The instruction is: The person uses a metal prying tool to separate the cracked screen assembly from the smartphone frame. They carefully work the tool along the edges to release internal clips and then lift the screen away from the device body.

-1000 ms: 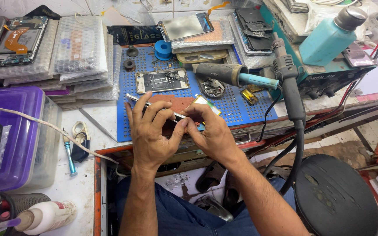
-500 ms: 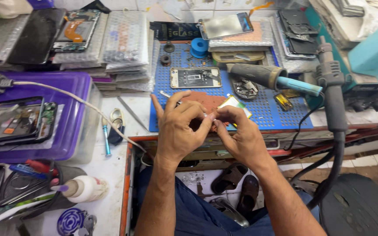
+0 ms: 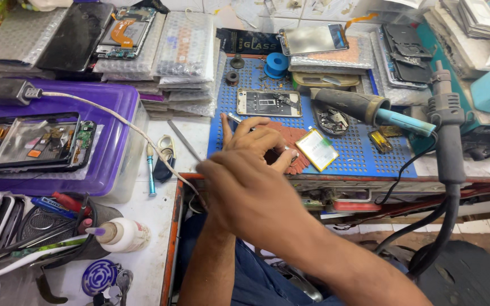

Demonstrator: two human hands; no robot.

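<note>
Left hand (image 3: 259, 141) pinching thin metal tweezers (image 3: 235, 118) at the blue mat's (image 3: 364, 158) front edge, tweezers pointing up-left toward the far left corner, right hand (image 3: 250, 195) crossing in front, its fingers hidden, grip unclear.

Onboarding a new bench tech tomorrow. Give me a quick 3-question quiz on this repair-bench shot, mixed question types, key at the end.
1. True or false: the bare phone frame lies on the blue mat.
2. Multiple choice: the opened phone at the far left rests on a) the purple box lid, b) the floor, c) the stool.
3. Fill in: the thin white cable runs across the purple box lid from a dark ______.

Key
1. True.
2. a.
3. Charger plug. Both hands, left hand and right hand, meet over the mat's near edge; what they pinch is hidden.
</note>
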